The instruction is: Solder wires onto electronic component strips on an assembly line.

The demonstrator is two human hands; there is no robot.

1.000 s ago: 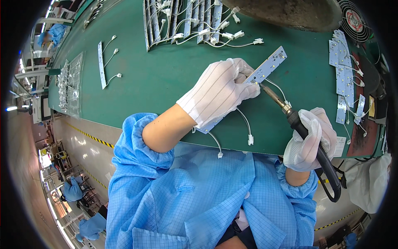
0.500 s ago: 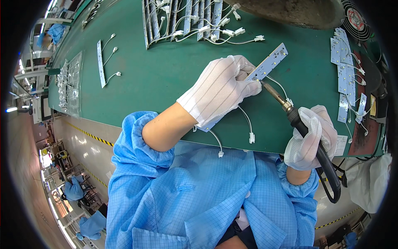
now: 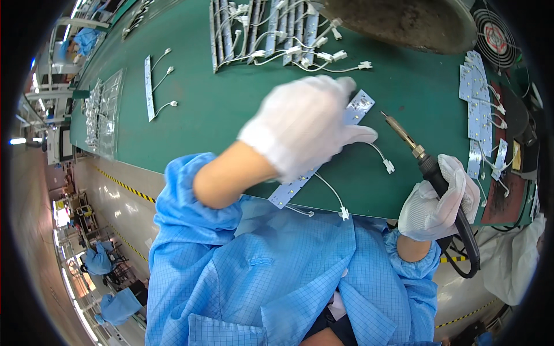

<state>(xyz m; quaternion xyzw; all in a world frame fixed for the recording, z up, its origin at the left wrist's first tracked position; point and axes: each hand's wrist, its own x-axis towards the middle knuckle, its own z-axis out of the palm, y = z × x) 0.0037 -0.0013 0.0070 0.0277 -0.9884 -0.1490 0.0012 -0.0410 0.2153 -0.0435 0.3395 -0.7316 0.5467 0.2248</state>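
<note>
My left hand (image 3: 300, 127), white-gloved and blurred, hovers over or rests on a narrow LED circuit board strip (image 3: 291, 189). Its thumb is stretched out to the right, apart from the fingers, so the hand looks open. The strip slants from the bench's near edge up past the fingers; its middle is hidden. White wires with connectors (image 3: 344, 213) trail from it. In my right hand (image 3: 437, 199), also gloved, is a black-handled soldering iron (image 3: 427, 164). The fingers wrap its grip, and the tip points up-left, clear of the board.
Several wired board strips (image 3: 283, 34) lie in a row on the green bench (image 3: 231, 104) at the back. More boards (image 3: 478, 109) are stacked at right, near a round fan grille (image 3: 494, 39). A lone strip (image 3: 149, 89) and a clear plastic bag (image 3: 107, 115) lie left.
The iron's tip has come off the board and moved up-right. The board has slid down-left toward me. My left thumb and fingers have spread from their pinch on it.
</note>
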